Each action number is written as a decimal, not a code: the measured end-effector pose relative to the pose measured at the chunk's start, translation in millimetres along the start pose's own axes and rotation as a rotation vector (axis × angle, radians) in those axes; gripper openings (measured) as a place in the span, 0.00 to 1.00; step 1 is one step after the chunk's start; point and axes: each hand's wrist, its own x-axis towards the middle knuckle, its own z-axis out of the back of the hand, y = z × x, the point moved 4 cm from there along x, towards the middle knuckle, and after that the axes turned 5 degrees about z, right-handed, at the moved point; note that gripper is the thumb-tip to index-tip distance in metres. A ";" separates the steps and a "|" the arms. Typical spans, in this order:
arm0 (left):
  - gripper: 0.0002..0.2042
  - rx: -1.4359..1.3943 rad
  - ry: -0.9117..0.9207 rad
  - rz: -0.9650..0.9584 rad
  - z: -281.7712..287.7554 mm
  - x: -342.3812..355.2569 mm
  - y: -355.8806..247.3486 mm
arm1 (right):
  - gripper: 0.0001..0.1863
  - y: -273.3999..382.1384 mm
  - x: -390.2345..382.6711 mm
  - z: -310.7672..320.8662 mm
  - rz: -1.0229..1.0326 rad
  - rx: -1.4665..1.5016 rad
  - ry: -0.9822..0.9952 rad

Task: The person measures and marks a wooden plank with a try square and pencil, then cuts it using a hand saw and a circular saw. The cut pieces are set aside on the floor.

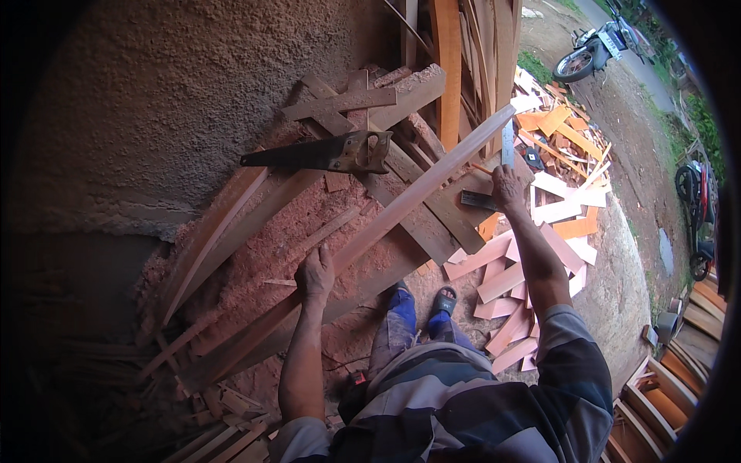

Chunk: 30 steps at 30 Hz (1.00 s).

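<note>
A long, pale wooden plank (386,219) slants across the middle of the head view, from lower left to upper right. My left hand (315,272) is closed around its edge, near its lower half. Close to the plank's upper end, my right hand (508,187) grips a try square with a metal blade (507,145) and a dark stock (478,201). A thin, orange-brown stick like a pencil (481,167) pokes out by the right fingers. Beyond the plank, a handsaw (309,153) with a worn wooden handle rests on boards, touched by neither hand.
Reddish sawdust (270,231) and crossed boards surround the work. Cut wood pieces (509,285) heap up on the right. A rough wall (193,100) rises at the left, with tall boards (448,69) upright at the back. Two motorcycles (594,50) stand outside.
</note>
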 end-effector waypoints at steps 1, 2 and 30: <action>0.23 0.022 0.012 0.020 -0.1 0.0 0.6 | 0.19 -5.5 -2.3 -1.2 -0.051 0.028 -0.019; 0.23 0.011 0.005 0.004 0.5 0.4 -0.1 | 0.19 -16.4 -7.9 -1.8 -0.244 0.121 -0.110; 0.41 -0.461 -0.020 -0.643 9.1 -21.8 -34.0 | 0.09 221.9 -190.0 71.7 -0.303 1.866 0.221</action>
